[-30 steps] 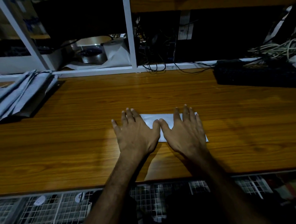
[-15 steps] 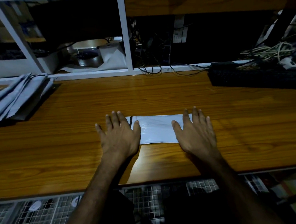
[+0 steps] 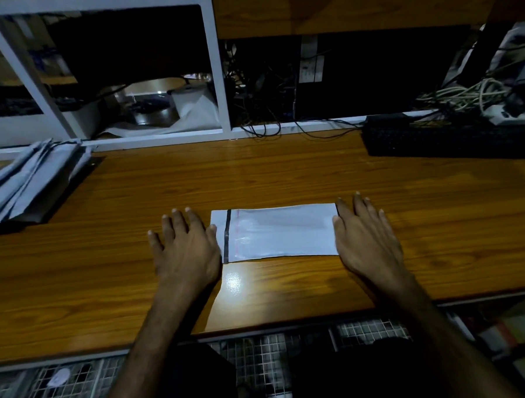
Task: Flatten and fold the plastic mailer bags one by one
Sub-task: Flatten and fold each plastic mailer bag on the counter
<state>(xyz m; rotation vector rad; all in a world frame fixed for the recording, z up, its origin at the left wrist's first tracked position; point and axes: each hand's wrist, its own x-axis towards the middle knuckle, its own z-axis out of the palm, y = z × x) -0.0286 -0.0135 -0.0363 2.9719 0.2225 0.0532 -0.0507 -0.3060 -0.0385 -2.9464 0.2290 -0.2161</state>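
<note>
A white plastic mailer bag (image 3: 279,233) lies flat on the wooden table (image 3: 284,173), folded into a long strip with a dark band near its left end. My left hand (image 3: 186,248) rests palm down just off the bag's left end, fingers straight, thumb at the bag's edge. My right hand (image 3: 365,237) lies flat at the bag's right end, its thumb side touching that edge. A stack of grey mailer bags (image 3: 26,180) sits at the table's far left.
A black keyboard (image 3: 449,140) lies at the back right, with a tangle of cables (image 3: 468,95) behind it. A white frame (image 3: 221,79) and shelf run along the back edge. Wire mesh (image 3: 263,357) shows below the table's front edge.
Both hands slid apart along the bag, left hand leftwards and right hand rightwards, from its middle to its two ends. The bag's surface is now uncovered.
</note>
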